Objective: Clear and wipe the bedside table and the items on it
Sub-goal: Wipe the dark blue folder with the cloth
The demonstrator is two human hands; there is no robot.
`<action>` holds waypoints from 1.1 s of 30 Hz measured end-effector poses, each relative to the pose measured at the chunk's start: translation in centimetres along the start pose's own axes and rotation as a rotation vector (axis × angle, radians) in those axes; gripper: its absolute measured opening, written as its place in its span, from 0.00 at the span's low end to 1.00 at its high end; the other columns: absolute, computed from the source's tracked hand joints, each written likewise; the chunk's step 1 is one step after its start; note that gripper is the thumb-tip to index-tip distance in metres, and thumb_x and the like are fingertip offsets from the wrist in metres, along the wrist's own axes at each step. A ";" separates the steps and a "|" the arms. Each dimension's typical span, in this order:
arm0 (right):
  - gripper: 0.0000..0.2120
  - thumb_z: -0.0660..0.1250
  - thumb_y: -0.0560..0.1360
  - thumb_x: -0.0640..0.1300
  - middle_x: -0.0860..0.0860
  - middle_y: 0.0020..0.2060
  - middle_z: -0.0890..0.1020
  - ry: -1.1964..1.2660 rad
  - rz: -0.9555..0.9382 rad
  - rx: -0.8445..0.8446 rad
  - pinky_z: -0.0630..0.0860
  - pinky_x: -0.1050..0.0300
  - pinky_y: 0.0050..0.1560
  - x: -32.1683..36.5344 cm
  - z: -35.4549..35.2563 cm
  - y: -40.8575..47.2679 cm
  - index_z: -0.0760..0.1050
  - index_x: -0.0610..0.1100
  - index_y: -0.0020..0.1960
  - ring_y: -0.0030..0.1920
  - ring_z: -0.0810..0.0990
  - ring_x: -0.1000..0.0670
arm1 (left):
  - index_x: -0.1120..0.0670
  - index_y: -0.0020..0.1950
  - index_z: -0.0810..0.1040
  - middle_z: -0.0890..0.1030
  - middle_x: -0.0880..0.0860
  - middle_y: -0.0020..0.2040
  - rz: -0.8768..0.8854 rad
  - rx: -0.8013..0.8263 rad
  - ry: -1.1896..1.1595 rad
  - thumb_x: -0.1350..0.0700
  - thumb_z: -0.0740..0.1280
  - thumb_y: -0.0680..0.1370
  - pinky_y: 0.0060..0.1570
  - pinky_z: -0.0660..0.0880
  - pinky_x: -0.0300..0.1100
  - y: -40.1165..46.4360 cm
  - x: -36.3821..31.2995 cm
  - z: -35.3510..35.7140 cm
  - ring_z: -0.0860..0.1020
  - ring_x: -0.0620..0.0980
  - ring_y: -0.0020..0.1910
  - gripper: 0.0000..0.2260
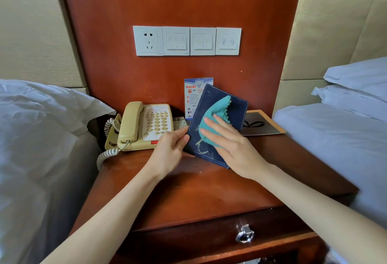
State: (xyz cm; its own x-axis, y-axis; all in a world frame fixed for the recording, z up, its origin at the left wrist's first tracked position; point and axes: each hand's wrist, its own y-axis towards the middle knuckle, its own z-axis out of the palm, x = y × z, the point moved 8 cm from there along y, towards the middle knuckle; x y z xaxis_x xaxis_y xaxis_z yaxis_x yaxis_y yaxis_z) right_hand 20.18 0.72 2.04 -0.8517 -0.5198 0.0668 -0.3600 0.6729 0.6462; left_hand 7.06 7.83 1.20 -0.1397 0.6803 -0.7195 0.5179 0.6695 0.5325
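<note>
Centre of the frame, above the bedside table [188, 192]: a dark blue folder [211, 129], tilted, gripped at its left edge by the left hand [170, 150], thumb on the front. Pressed flat on the cover by the right hand [228, 140], fingers straight: a teal cloth [217, 111], its jagged edge poking out toward the upper right. Left of centre, a beige telephone [144, 125] with coiled cord. Behind the folder, a printed card [193, 92] upright against the wooden panel. Right of centre, a dark placard [261, 123] lying flat. Upper middle, wall switches [186, 41].
</note>
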 end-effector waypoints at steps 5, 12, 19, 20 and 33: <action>0.23 0.63 0.78 0.34 0.52 0.74 0.62 -0.024 -0.143 0.241 0.57 0.52 0.74 1.4 0.9 -2.7 0.67 0.45 0.72 0.77 0.52 0.53 | 0.59 0.67 0.75 0.80 0.50 0.61 -0.034 -0.021 -0.024 0.65 0.57 0.83 0.64 0.70 0.35 0.2 0.1 0.2 0.76 0.45 0.63 0.15; 0.23 0.59 0.78 0.30 0.50 0.74 0.63 -0.065 0.082 -0.040 0.57 0.50 0.74 -2.4 -4.1 1.6 0.68 0.43 0.71 0.76 0.55 0.49 | 0.49 0.65 0.75 0.80 0.44 0.61 0.010 -0.007 -0.057 0.67 0.56 0.82 0.65 0.67 0.31 -0.1 -1.2 0.4 0.74 0.35 0.62 0.18; 0.25 0.58 0.80 0.33 0.49 0.76 0.58 -0.038 0.293 -0.241 0.50 0.53 0.73 -3.7 -4.7 6.9 0.61 0.47 0.75 0.77 0.50 0.47 | 0.57 0.66 0.77 0.81 0.46 0.60 0.022 -0.031 -0.027 0.66 0.57 0.82 0.63 0.67 0.29 -0.3 -1.0 0.2 0.74 0.35 0.61 0.16; 0.25 0.57 0.80 0.33 0.49 0.76 0.58 -0.061 0.264 -0.216 0.47 0.53 0.74 -3.1 -4.1 6.8 0.61 0.46 0.75 0.77 0.48 0.47 | 0.57 0.65 0.77 0.81 0.46 0.59 0.013 -0.037 -0.026 0.66 0.58 0.82 0.61 0.68 0.28 -0.3 -0.8 0.1 0.74 0.35 0.59 0.15; 0.22 0.59 0.80 0.34 0.60 0.73 0.62 0.353 0.149 0.220 0.49 0.62 0.75 2.8 2.6 0.2 0.65 0.49 0.72 0.74 0.51 0.63 | 0.55 0.66 0.76 0.82 0.46 0.56 -0.174 -0.055 -0.183 0.64 0.56 0.83 0.60 0.74 0.35 -0.5 1.0 0.1 0.78 0.44 0.60 0.15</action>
State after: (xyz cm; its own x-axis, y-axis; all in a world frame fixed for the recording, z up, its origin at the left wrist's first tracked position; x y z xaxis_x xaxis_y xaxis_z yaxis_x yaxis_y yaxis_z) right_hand 16.75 0.78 0.37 -0.7322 -0.5305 0.4273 -0.3477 0.8305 0.4353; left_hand 6.73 8.22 0.18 -0.0646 0.4915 -0.8685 0.4519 0.7903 0.4137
